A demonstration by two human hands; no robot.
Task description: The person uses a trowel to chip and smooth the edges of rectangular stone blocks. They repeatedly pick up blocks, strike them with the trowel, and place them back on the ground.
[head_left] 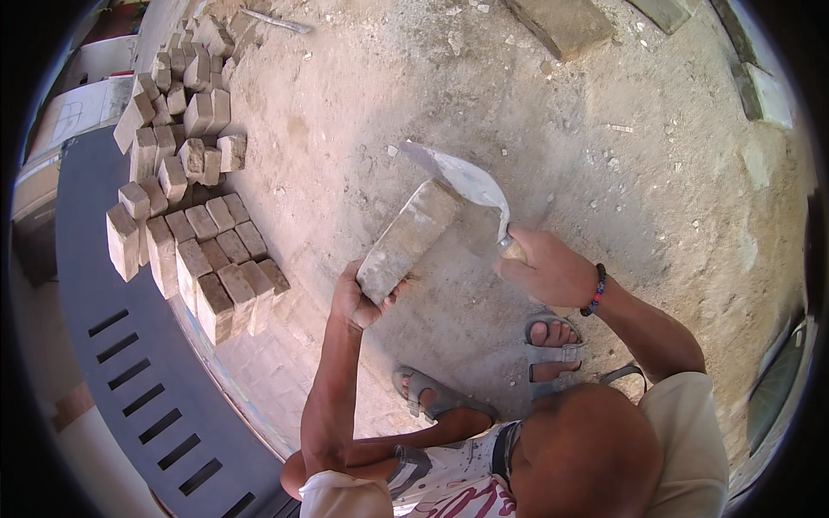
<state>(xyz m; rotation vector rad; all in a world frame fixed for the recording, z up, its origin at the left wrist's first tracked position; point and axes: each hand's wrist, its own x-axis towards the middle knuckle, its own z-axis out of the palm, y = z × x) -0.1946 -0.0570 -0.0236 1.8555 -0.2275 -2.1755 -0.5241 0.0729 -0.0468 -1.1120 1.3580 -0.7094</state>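
Note:
My left hand (363, 300) is closed round the near end of a dusty grey-brown brick (408, 240), which points up and to the right. In my right hand (553, 269) is the wooden handle of a trowel (471, 180), gripped in closed fingers. The trowel's pale, mortar-smeared blade reaches up and left, its lower edge at the far end of the brick. Whether blade and brick touch I cannot tell.
Stacked bricks (216, 250) stand on the left, with a looser brick pile (186, 104) beyond. A dark slotted metal panel (138, 363) runs along the left. Slabs (566, 26) lie at the far right. My sandalled feet (553, 350) are on the dusty ground, and a thin tool (276, 22) lies far off.

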